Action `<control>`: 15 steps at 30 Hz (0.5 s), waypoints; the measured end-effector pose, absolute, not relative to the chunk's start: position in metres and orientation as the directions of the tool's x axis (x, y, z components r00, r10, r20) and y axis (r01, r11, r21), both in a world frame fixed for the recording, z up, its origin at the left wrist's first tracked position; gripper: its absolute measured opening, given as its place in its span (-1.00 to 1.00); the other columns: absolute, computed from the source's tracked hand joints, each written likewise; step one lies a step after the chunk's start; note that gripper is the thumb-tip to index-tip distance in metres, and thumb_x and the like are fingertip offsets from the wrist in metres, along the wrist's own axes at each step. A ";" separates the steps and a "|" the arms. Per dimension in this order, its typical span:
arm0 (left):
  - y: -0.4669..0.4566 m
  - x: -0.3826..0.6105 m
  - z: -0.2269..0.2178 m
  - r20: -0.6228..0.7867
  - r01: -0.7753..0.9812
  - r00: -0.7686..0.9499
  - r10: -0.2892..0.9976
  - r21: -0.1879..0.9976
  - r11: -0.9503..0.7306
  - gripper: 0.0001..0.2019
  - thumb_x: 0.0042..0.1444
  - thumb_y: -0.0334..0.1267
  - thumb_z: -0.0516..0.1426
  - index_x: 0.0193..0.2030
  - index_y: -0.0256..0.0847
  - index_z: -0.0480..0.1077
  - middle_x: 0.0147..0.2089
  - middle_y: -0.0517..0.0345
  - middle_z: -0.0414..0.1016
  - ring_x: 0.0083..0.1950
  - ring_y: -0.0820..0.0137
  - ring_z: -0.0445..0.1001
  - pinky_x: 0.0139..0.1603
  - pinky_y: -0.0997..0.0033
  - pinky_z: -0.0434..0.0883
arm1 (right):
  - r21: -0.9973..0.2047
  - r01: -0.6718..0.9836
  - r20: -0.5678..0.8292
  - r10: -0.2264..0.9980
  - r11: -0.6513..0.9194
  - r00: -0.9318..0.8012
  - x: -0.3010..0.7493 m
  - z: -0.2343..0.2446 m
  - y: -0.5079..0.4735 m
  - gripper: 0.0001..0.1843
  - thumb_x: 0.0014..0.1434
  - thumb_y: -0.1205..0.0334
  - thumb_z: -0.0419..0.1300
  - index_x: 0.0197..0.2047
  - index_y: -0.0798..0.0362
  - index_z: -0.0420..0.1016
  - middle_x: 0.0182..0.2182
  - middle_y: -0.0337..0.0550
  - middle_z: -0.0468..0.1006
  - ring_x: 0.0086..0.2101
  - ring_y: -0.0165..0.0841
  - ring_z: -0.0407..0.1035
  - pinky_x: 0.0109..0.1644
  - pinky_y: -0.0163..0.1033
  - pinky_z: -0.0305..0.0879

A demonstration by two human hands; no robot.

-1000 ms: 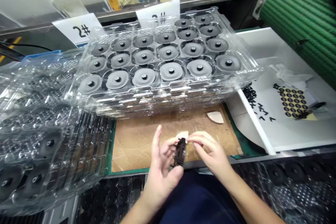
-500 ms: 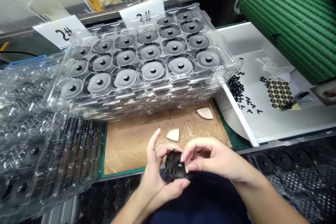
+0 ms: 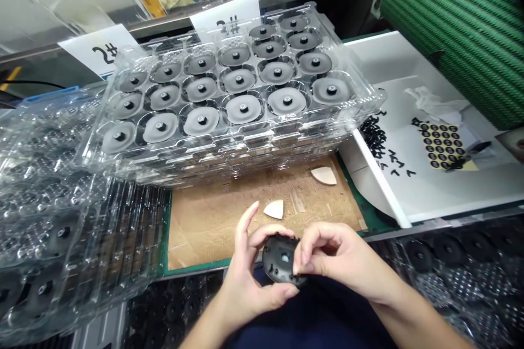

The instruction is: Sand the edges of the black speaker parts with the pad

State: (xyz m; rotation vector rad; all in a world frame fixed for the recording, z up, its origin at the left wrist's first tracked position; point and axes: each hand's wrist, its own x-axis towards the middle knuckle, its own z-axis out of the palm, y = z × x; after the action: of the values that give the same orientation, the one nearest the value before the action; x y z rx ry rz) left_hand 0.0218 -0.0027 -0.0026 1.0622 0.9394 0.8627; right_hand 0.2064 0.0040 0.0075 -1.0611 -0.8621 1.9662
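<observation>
Grip of the left hand (image 3: 248,275), half-curled, clasps a black disc (image 3: 277,268) by the bench's (image 3: 375,219) near edge, right hand (image 3: 341,253) pinching at its side, contents hidden.

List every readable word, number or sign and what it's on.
"2#": left white paper sign, behind the trays.
"#": right white paper sign, partly obscured; its digit can't be read for certain.
Round black stickers in the white bin: print too small to read.
Held black part: no readable text.
</observation>
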 end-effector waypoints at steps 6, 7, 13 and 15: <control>-0.002 0.025 -0.001 -0.190 -0.107 0.220 0.957 0.970 0.218 -0.08 -0.17 -0.25 0.36 0.30 0.09 -0.03 -0.02 0.05 0.52 -0.01 0.19 0.48 0.00 0.24 0.37 | -0.972 -0.027 -0.228 0.961 -0.235 -0.157 0.214 0.008 -0.016 -0.79 0.12 0.08 0.27 -0.35 0.06 0.55 -0.47 -0.20 0.53 -0.45 -0.43 0.37 -0.39 -0.35 0.28; -0.001 0.025 0.000 -0.201 -0.101 0.220 0.955 0.969 0.227 -0.09 -0.17 -0.23 0.36 0.30 0.11 -0.02 -0.03 0.06 0.52 -0.01 0.20 0.48 -0.01 0.26 0.38 | -0.984 0.047 -0.179 0.972 -0.173 -0.154 0.214 0.008 -0.019 -0.77 0.12 0.05 0.26 -0.28 0.05 0.56 -0.47 -0.21 0.51 -0.47 -0.44 0.35 -0.43 -0.36 0.26; 0.001 0.034 -0.009 -0.422 0.024 0.474 0.773 0.884 0.467 -0.35 -0.12 -0.05 0.30 0.17 0.07 0.30 -0.02 0.02 0.57 -0.35 0.38 0.50 -0.41 0.51 0.40 | -0.880 0.464 0.052 0.992 0.100 -0.116 0.224 0.005 -0.031 -0.81 0.13 0.08 0.27 -0.30 0.00 0.63 -0.49 -0.25 0.50 -0.41 -0.44 0.36 -0.21 -0.28 0.27; 0.002 0.042 -0.013 -0.501 0.125 0.647 0.575 0.813 0.568 -0.35 -0.14 -0.02 0.30 0.16 0.14 0.32 0.03 0.01 0.55 -0.60 0.54 0.32 -0.61 0.52 0.27 | -0.845 0.528 -0.090 0.996 -0.081 0.009 0.248 -0.001 -0.043 -0.87 0.13 0.18 0.28 -0.41 0.00 0.62 -0.51 -0.28 0.52 -0.41 -0.45 0.39 -0.22 -0.33 0.29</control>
State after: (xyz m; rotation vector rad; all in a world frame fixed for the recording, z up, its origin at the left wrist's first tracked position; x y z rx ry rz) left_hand 0.0415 0.0016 -0.0126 0.9521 0.8504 0.3052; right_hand 0.2484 -0.0426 -0.0013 -1.6740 -1.5776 0.9717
